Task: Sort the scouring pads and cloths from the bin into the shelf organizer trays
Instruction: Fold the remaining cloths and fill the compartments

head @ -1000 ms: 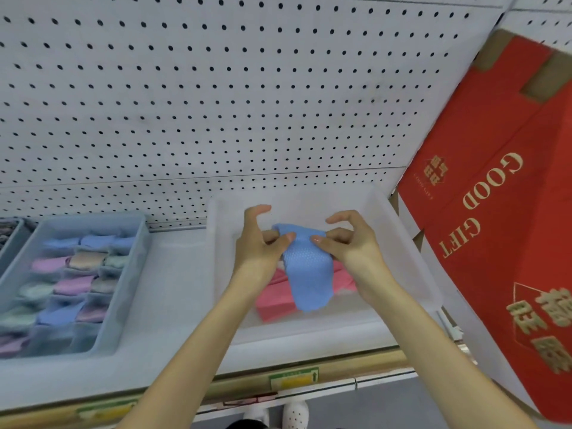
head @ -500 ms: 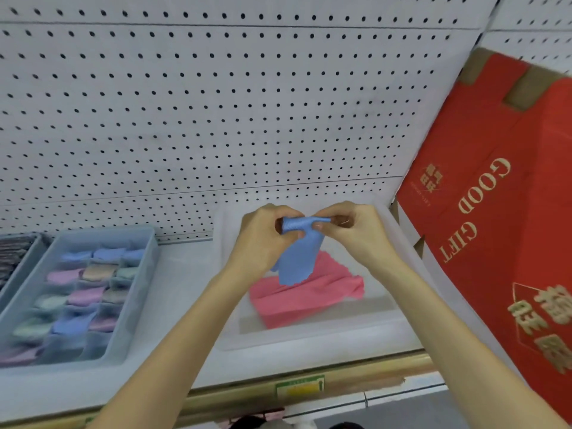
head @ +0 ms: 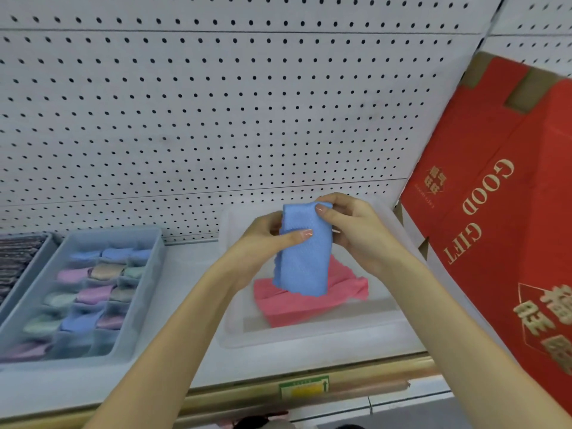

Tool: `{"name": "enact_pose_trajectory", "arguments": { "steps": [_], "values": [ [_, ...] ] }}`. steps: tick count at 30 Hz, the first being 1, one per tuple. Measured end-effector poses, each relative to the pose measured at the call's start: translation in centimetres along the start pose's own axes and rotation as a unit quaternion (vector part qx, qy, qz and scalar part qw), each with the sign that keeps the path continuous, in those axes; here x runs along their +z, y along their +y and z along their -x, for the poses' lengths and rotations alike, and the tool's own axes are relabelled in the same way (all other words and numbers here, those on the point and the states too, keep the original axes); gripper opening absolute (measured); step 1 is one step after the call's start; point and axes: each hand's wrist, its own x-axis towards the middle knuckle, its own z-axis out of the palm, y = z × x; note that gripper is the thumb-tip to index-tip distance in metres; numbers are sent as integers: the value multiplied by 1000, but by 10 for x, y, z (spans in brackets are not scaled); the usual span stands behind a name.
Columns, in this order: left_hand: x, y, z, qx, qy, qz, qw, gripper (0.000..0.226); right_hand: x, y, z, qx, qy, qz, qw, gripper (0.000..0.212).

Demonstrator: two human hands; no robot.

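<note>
Holding a folded blue waffle-textured cloth (head: 305, 258) upright, both hands are clamped on it. The left hand (head: 266, 243) grips its left edge with the thumb laid across the front, and the right hand (head: 356, 230) pinches the top right corner between thumb and fingers. The cloth hangs over a translucent white plastic bin (head: 309, 340) on the shelf. Its lower edge is in front of a rumpled pink cloth (head: 309, 306) lying on the bin's floor; whether the two touch cannot be told.

Left of the bin sits a grey-blue plastic organizer tray (head: 145, 292) split into small compartments, many holding folded pastel cloths in blue, pink, beige, green and lilac. Just beside it, at the far left edge, a second grey tray (head: 46, 243) holds dark striped items, too blurred to name.

A red cardboard box (head: 495, 212) leans at the right against the white pegboard wall (head: 216, 119). It carries "GOOD GIFT" in gold letters running sideways, a small gold emblem above and large gold Chinese characters below. A green and yellow label (head: 305, 388) is fixed to the shelf's front rail, its print too small to read.
</note>
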Motion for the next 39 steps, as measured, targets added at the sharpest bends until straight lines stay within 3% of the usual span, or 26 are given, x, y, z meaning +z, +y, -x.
{"name": "enact_pose_trajectory", "arguments": {
  "steps": [3, 5, 7, 9, 12, 18, 21, 25, 28, 30, 33, 37, 39],
  "values": [
    [8, -9, 6, -53, -47, 46, 996, 33, 5, 1, -3, 22, 44, -66, 997, 9],
    [14, -11, 8, -63, -23, 35, 997, 14, 7, 3, -5, 38, 81, -78, 993, 7],
    [17, -12, 7, -50, 18, 39, 998, 11, 6, 9, -2, 70, 86, -69, 991, 12],
    [17, -9, 6, -28, 52, 43, 997, 18, 5, 17, 5, 112, 43, -34, 992, 22],
    [17, -9, 4, -30, 78, 44, 996, 28, 6, 23, 16, 139, -31, -9, 990, 18],
    [3, -10, 8, -37, 2, 44, 998, 20, 2, 20, 15, 61, 15, 96, 993, 10],
    [-1, -9, 9, -22, 13, 89, 996, 17, 1, 21, 16, 64, -1, 48, 997, 12],
    [0, -13, 8, -3, 39, 127, 991, 15, 0, 25, 15, 35, 24, -1, 999, 32],
    [0, -16, 10, 3, 33, 135, 990, 12, -8, 24, 19, 15, -35, -49, 998, 43],
    [-2, -16, 12, 9, 18, 143, 990, 15, -15, 22, 22, 3, -85, -22, 996, 50],
    [-1, -14, 13, 15, 7, 139, 990, 19, -19, 23, 21, -38, -103, 83, 990, 41],
    [3, -17, 15, 15, -6, 131, 991, 26, -12, 29, 13, -66, -12, 79, 995, 14],
    [6, -16, 15, 3, -10, 119, 993, 27, -8, 34, 8, -55, 33, 65, 996, 12]
  ]
}}
